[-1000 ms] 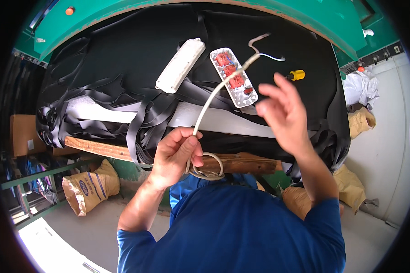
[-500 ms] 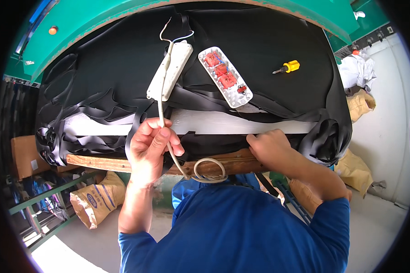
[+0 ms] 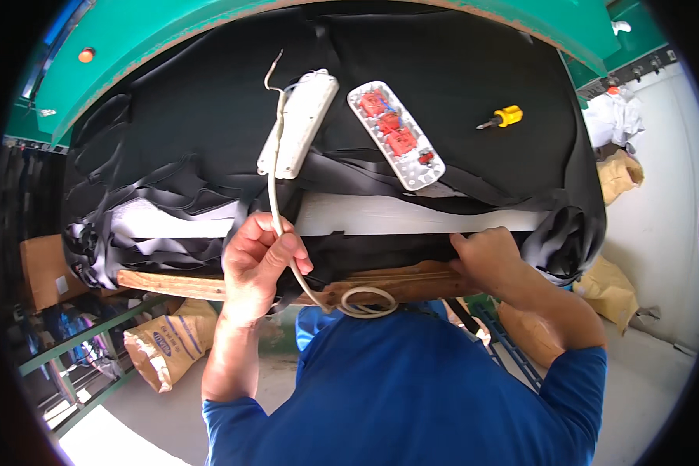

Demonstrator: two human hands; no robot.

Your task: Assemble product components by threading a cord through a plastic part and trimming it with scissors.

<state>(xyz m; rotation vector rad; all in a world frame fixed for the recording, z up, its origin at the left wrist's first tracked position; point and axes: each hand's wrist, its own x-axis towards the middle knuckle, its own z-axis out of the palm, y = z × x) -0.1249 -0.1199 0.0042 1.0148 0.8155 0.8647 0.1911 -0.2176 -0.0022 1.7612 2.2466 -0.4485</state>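
Swung leftward since a second ago, the pale cable (image 3: 272, 193) crosses the white cover (image 3: 304, 124) at 11 o'clock, pinched by my left hand (image 3: 252, 260) at 9; gripping nearer its wires (image 3: 268, 78) should steady them. The open housing (image 3: 397, 135) lies at 1. My right hand (image 3: 489, 258) curls at 3; what it holds, I can't tell.

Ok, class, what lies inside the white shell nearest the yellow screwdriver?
Inside the white shell are three red blocks, blue wire and a smaller dark red part near its lower end. Whatever lies beneath the blocks is covered.
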